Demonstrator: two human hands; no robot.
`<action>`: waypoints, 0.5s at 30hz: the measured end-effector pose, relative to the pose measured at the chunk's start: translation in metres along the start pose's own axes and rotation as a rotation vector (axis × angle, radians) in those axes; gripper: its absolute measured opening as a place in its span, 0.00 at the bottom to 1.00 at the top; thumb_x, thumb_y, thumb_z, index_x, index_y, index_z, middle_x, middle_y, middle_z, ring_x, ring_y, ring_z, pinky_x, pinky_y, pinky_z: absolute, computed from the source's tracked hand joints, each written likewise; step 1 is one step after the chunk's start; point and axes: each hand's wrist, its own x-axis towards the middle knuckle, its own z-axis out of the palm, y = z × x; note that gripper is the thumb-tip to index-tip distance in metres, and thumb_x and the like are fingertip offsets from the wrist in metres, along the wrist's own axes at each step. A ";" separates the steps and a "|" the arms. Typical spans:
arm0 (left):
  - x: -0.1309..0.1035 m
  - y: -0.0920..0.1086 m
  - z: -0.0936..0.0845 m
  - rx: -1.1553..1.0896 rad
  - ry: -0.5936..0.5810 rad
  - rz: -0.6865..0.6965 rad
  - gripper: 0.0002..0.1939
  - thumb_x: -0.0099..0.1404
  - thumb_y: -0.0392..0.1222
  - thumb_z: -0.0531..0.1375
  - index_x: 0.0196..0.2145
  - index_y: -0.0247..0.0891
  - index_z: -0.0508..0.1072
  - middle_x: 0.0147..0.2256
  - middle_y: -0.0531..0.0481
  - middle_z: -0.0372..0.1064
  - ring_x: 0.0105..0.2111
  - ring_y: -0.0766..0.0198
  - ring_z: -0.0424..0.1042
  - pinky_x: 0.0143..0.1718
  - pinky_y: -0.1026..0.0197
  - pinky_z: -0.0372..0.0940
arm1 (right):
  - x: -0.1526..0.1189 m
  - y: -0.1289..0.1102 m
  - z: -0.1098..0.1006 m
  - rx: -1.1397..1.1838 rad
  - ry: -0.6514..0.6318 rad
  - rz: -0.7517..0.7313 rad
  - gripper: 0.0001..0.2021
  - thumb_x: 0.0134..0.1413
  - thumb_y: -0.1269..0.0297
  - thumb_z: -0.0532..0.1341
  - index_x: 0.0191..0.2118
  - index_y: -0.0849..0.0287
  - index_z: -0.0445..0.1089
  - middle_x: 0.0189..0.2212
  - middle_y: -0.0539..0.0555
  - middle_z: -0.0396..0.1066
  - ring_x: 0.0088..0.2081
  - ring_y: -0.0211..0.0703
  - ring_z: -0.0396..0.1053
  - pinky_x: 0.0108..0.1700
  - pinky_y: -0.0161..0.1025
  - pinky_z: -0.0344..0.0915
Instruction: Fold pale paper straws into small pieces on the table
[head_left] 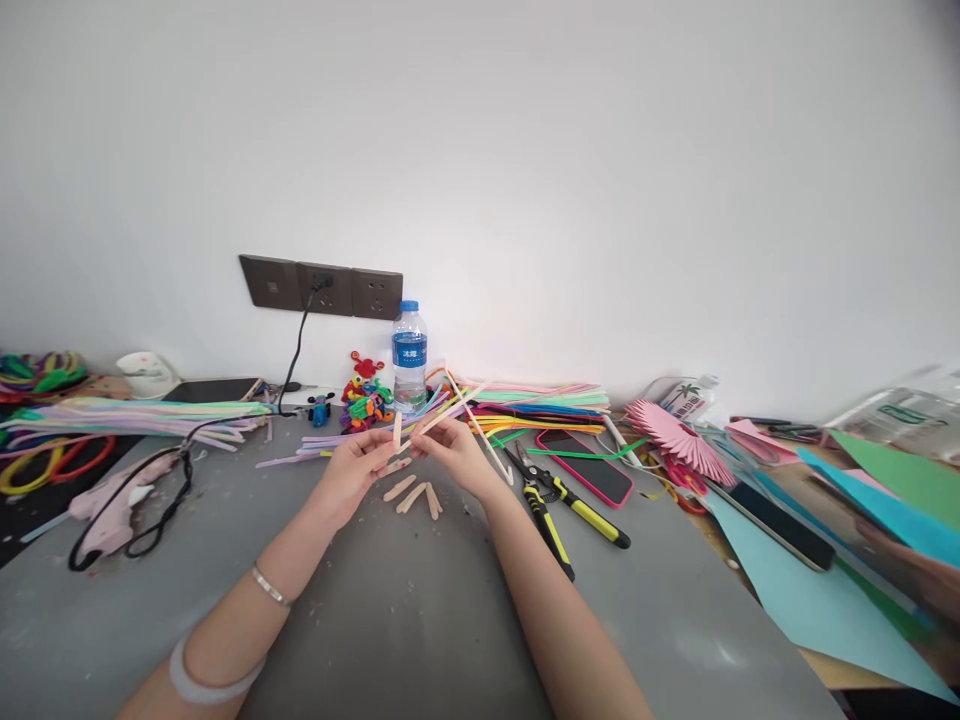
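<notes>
In the head view my left hand [358, 468] pinches a short piece of wooden craft stick [397, 428], which stands nearly upright above the fingertips. Close beside it, my right hand [455, 456] is closed on a pale cream pipe cleaner [454, 408] that slants up to the right. The pipe cleaner's lower end meets the stick between both hands; whether it is fixed there I cannot tell. Below the hands, several short wooden stick pieces [400, 488] lie on the grey tabletop [405, 600]. A bent white pipe cleaner [480, 425] lies behind my right hand.
Yellow-and-black pliers [551, 500] and a red-cased phone [589, 468] lie to the right. A corded pink glue gun [116, 500] rests at left. By the wall stand a water bottle [409, 350] and pipe-cleaner figures [366, 395]. Coloured paper [817, 600] covers the right side.
</notes>
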 end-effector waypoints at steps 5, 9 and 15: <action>-0.001 0.002 0.000 0.054 -0.018 -0.010 0.16 0.42 0.46 0.73 0.26 0.35 0.76 0.21 0.56 0.64 0.18 0.74 0.56 0.21 0.67 0.56 | -0.001 -0.002 -0.001 0.008 -0.005 0.011 0.13 0.49 0.54 0.66 0.32 0.60 0.71 0.29 0.51 0.71 0.31 0.39 0.69 0.35 0.36 0.68; -0.004 0.004 0.000 0.184 -0.066 0.009 0.16 0.43 0.48 0.72 0.23 0.35 0.74 0.18 0.57 0.60 0.17 0.73 0.55 0.18 0.68 0.50 | -0.001 -0.002 0.000 0.036 -0.025 0.000 0.11 0.47 0.58 0.67 0.33 0.59 0.72 0.31 0.50 0.72 0.32 0.39 0.69 0.37 0.37 0.68; -0.001 0.000 -0.006 0.269 -0.129 -0.014 0.16 0.45 0.50 0.71 0.24 0.35 0.75 0.19 0.54 0.64 0.16 0.74 0.52 0.17 0.68 0.47 | -0.002 -0.002 0.000 0.036 -0.028 0.033 0.10 0.44 0.60 0.69 0.32 0.58 0.73 0.33 0.51 0.72 0.34 0.40 0.70 0.39 0.38 0.68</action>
